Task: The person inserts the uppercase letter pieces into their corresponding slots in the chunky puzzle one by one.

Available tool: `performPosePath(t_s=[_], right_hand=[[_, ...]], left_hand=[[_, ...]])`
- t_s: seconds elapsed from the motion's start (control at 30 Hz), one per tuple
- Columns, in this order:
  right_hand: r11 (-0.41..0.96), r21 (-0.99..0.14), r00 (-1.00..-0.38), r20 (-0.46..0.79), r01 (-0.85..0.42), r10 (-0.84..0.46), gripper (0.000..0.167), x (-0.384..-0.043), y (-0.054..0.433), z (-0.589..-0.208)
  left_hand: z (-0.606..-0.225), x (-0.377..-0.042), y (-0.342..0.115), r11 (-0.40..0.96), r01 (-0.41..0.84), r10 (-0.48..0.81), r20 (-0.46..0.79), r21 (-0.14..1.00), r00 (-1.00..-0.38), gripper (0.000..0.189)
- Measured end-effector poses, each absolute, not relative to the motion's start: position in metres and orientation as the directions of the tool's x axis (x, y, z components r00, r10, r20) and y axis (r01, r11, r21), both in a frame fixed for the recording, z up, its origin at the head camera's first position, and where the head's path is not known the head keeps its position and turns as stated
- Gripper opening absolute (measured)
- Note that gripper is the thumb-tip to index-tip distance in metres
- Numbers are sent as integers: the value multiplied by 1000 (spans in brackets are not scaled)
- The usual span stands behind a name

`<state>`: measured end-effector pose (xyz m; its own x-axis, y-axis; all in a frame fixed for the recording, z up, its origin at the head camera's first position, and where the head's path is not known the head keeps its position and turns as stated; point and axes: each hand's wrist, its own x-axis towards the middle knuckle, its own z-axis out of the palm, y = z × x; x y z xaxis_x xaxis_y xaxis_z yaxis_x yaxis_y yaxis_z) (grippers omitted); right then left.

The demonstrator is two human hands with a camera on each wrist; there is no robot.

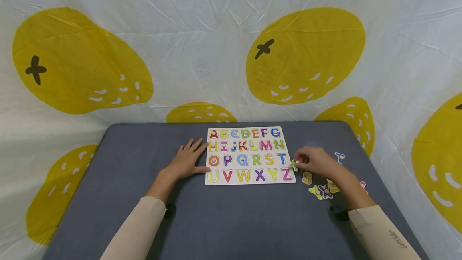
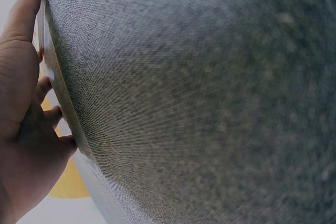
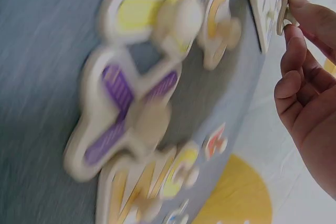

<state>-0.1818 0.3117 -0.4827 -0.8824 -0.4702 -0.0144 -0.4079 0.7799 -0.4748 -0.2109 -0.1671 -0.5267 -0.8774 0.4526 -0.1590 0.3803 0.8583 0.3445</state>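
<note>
A small green letter piece [image 1: 294, 165] is at the right edge of the letter board [image 1: 243, 178], level with the gap between its third and bottom rows; whether it touches the board cannot be told. The thumb and fingers of the right hand [image 1: 315, 160] pinch it, so the piece lies at the fingertips on the side toward the board, with the hand itself just outside the board's right edge. That relation seems the one that counts: the piece is between fingers and board, and the right hand is much the nearer. In the right wrist view the piece shows nearly edge-on, tilted up rather than flat; its letter and long axis are unclear.

The left hand [image 1: 185, 159] is at the board's left edge, fingers spread and grasping nothing, the thumb touching the border near the bottom row.

Right of the board, near its lower corner, lies a loose S [image 1: 307, 178]; farther out and nearer the person are a yellow Y [image 1: 315, 192] and a purple X [image 1: 326, 191], touching or nearly so. A blue T [image 1: 340, 157] lies farther right of the board on the grey worktop [image 1: 234, 220].
</note>
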Motion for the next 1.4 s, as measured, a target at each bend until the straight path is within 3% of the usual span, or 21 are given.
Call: performPosePath(t_s=[0.83, 1.4], right_hand=[[699, -455, -785, 2, -552, -619, 5, -216, 221, -498], [740, -402, -793, -50, -540, -607, 2, -227, 189, -503]], left_hand=[[-527, -210, -165, 860, 377, 455, -184, 344, -871, 101], [-526, -210, -167, 855, 380, 455, -158, 353, -877, 101]])
